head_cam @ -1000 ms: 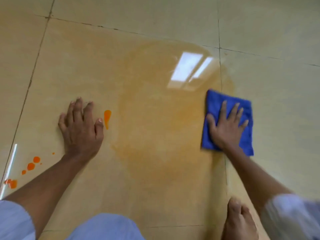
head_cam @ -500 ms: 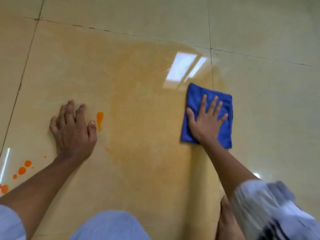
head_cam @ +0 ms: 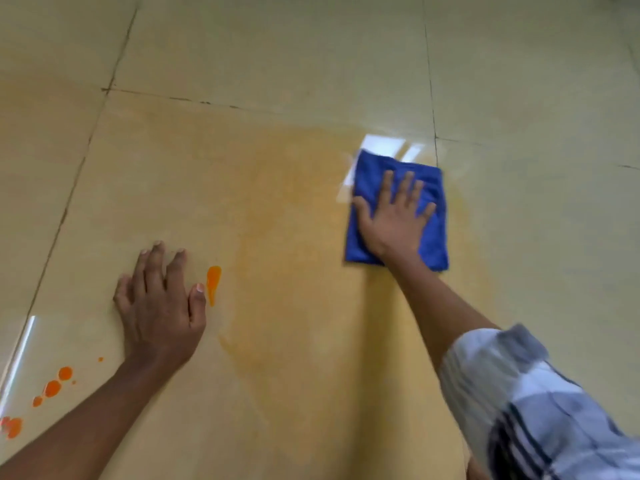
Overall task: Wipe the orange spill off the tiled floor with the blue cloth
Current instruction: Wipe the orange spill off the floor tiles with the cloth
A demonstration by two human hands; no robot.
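Blue cloth [head_cam: 431, 233] is lying folded on the tiled floor [head_cam: 263, 46], where we are pressing it flat-fingered with our right hand [head_cam: 393, 221] over the orange spill [head_cam: 304, 258], left hand [head_cam: 161, 306] resting spread beside an orange drop [head_cam: 213, 282].

Right hand [head_cam: 393, 220] covers the middle of the blue cloth [head_cam: 431, 233], and the checked sleeve [head_cam: 540, 410] smears with blur, running off frame; the left forearm [head_cam: 79, 431] and orange drops [head_cam: 12, 427] get clipped too.
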